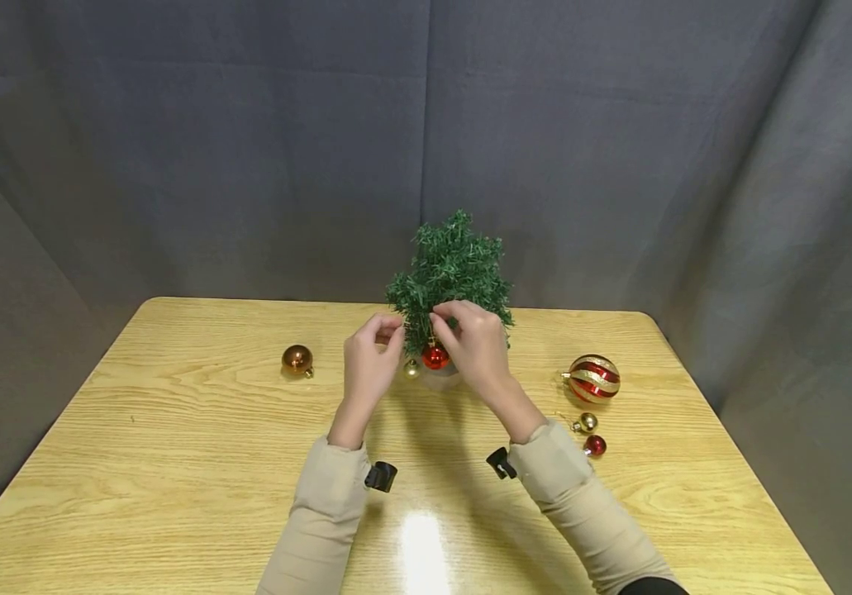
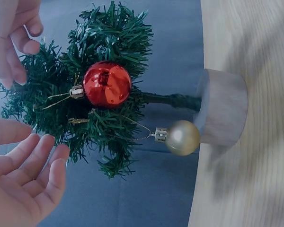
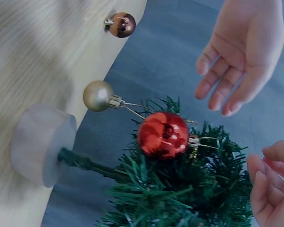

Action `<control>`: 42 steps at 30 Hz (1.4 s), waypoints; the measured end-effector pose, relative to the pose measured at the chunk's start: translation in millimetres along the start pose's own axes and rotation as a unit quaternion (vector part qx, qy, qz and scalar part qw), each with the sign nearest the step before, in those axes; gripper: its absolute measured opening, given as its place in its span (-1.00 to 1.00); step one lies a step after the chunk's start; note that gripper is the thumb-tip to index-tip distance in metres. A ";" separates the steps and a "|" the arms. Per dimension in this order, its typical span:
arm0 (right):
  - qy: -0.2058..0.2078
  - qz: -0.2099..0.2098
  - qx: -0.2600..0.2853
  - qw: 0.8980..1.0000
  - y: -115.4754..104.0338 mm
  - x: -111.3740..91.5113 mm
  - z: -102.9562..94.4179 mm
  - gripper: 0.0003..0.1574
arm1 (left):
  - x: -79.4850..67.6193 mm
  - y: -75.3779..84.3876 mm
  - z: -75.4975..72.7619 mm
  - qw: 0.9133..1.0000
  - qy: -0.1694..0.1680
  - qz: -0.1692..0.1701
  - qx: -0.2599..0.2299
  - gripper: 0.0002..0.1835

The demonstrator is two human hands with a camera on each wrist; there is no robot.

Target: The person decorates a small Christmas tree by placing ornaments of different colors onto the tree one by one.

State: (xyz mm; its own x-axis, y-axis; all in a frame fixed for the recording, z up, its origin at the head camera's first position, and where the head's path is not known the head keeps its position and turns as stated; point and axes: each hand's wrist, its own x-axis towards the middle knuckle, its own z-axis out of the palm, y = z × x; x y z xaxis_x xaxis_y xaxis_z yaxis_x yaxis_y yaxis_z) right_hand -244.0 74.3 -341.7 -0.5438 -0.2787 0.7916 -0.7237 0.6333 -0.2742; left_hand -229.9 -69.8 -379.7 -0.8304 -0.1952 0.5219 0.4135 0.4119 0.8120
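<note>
A small green artificial Christmas tree (image 1: 455,264) stands on a pale round base (image 2: 225,108). On its front hangs a shiny red bauble (image 3: 164,135) with a gold string loop. A smaller matte gold bauble (image 2: 182,137) hangs lower, by a string from a branch. My left hand (image 1: 373,355) is beside the tree's left side, fingers loosely bent and nothing held. My right hand (image 1: 473,343) is at the front branches, above and right of the red bauble. Its thumb and fingers are bent near the string, apart from it in the left wrist view.
A brown bauble (image 1: 297,360) lies left on the wooden table (image 1: 195,463). On the right lie a large red-and-gold striped bauble (image 1: 593,379), a small gold bauble (image 1: 587,423) and a small dark red bauble (image 1: 595,445). A grey curtain (image 1: 284,165) hangs behind.
</note>
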 end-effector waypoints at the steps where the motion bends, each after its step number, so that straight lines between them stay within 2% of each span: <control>1: 0.002 -0.004 0.001 1.000 -0.2 0.8 -1.2 -0.89 | -0.7 -0.7 -0.5 1.000 0.001 0.001 -0.001 -0.87; 11: 0.047 -0.056 0.010 0.997 0.6 15.0 -16.2 -0.92 | -8.2 -6.2 -7.5 1.000 0.003 -0.018 0.001 -0.89; 20: 0.070 -0.080 0.024 0.994 6.2 25.4 -20.9 -0.93 | -13.6 -10.5 -10.2 1.000 -0.003 -0.025 0.009 -0.87; 31: 0.050 -0.108 0.000 0.993 16.1 52.8 -28.4 -0.92 | -16.3 -14.3 -15.4 0.999 -0.003 -0.040 0.005 -0.87; 42: 0.010 -0.123 -0.004 0.992 19.8 76.8 -23.7 -0.91 | -19.4 -17.6 -21.0 0.999 -0.003 -0.049 0.005 -0.88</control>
State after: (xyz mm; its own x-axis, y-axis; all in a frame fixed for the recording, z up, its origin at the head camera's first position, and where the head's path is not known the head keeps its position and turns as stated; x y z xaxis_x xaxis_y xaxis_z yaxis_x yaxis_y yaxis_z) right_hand -290.1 82.5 -273.4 -0.3431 -0.4103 0.8450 -0.8295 0.5544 -0.0675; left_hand -213.2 -91.9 -398.7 -0.8689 -0.2294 0.4387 0.3269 0.3996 0.8564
